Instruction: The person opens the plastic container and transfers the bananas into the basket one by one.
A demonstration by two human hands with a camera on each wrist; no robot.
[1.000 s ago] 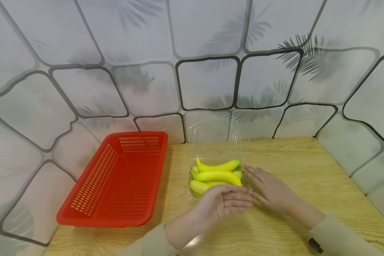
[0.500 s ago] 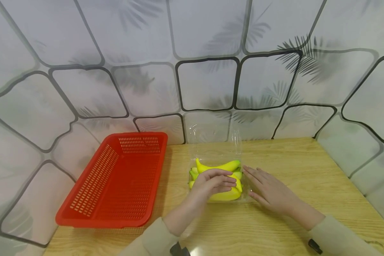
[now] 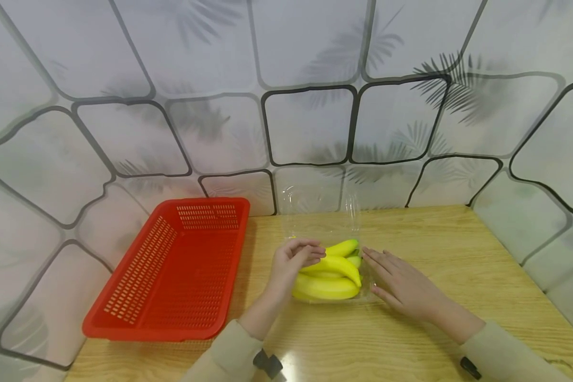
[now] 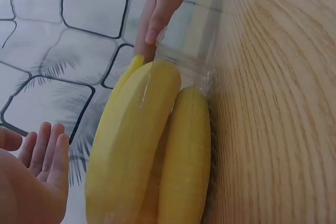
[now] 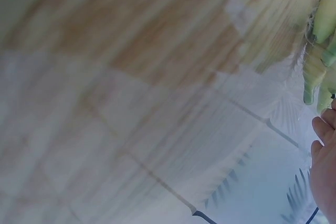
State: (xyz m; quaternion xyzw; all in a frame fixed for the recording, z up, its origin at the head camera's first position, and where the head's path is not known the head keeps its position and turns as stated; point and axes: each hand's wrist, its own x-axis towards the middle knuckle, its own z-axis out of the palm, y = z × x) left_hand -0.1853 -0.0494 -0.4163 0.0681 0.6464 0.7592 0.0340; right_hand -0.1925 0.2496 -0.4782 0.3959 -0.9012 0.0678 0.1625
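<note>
— What's in the frame, widest first?
— A patterned wall, then a wooden desk (image 3: 458,254) against it. On the desk's left sits a red perforated basket (image 3: 172,270), nothing in it. Just right of the basket stands a clear plastic clamshell box (image 3: 321,220), its lid propped up against the wall.

— And the fruit?
— A bunch of yellow bananas (image 3: 327,278) lies in the box's tray (green at the tips), between the two hands. None has reached the basket.

— What are the hands doing?
— The left hand (image 3: 293,260) has its fingers (image 3: 310,249) curled over the stem end of the bunch, at the side nearer the basket; it looks like a grip, though the bunch rests in the tray, not lifted. The right hand (image 3: 401,286) lies flat on the desk, its fingers (image 4: 157,9) straight and relaxed, touching the tray's right edge as if steadying it.

— How far along, then?
— By my reading, early: box opened, bananas taken hold of; lifting them out and any move toward the basket are left.
</note>
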